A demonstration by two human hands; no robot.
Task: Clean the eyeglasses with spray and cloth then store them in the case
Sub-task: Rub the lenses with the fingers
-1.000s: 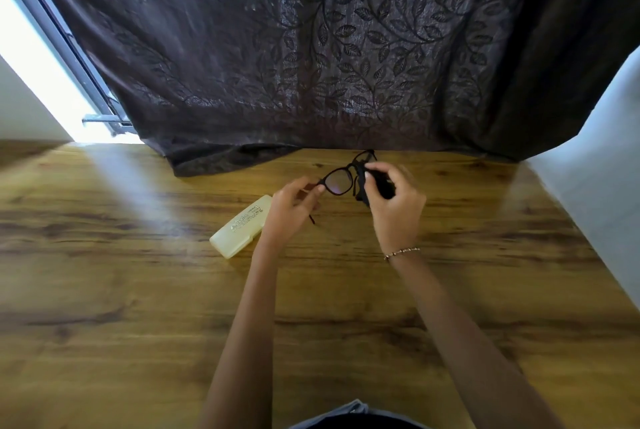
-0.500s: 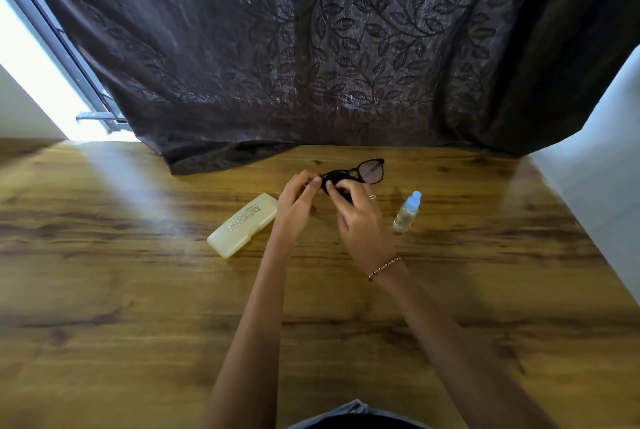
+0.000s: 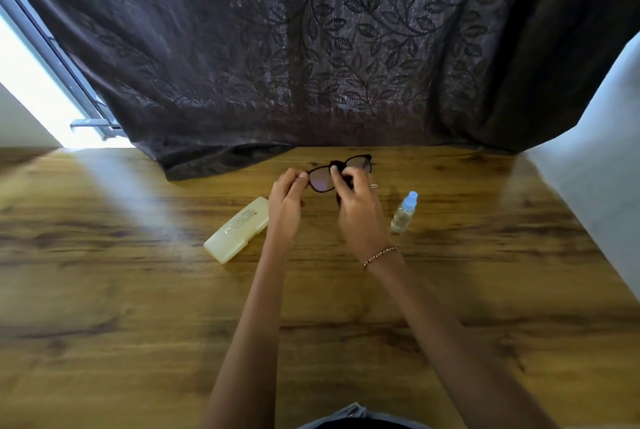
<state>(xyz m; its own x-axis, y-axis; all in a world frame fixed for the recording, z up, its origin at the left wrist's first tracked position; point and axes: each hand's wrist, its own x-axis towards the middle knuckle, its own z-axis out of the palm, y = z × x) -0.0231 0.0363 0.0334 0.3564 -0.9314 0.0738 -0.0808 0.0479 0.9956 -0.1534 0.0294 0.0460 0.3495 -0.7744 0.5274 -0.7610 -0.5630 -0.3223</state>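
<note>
I hold black-framed eyeglasses (image 3: 341, 172) above the far middle of the wooden table (image 3: 138, 290). My left hand (image 3: 285, 203) pinches the frame's left end. My right hand (image 3: 358, 210) presses a dark cloth (image 3: 341, 182) against the middle of the glasses, between the two lenses; most of the cloth is hidden under my fingers. A pale yellow glasses case (image 3: 237, 229) lies shut on the table, left of my left hand. A small clear spray bottle (image 3: 403, 212) with a light blue cap stands upright just right of my right hand.
A dark leaf-patterned curtain (image 3: 311, 47) hangs along the table's far edge and drapes onto it at the left. A white wall (image 3: 595, 186) borders the table on the right. A bright window (image 3: 31, 89) is at far left.
The glasses have turned from edge-on to lying across, lenses facing me. My right hand moved left with the cloth, from the right lens toward the bridge, uncovering the spray bottle.
</note>
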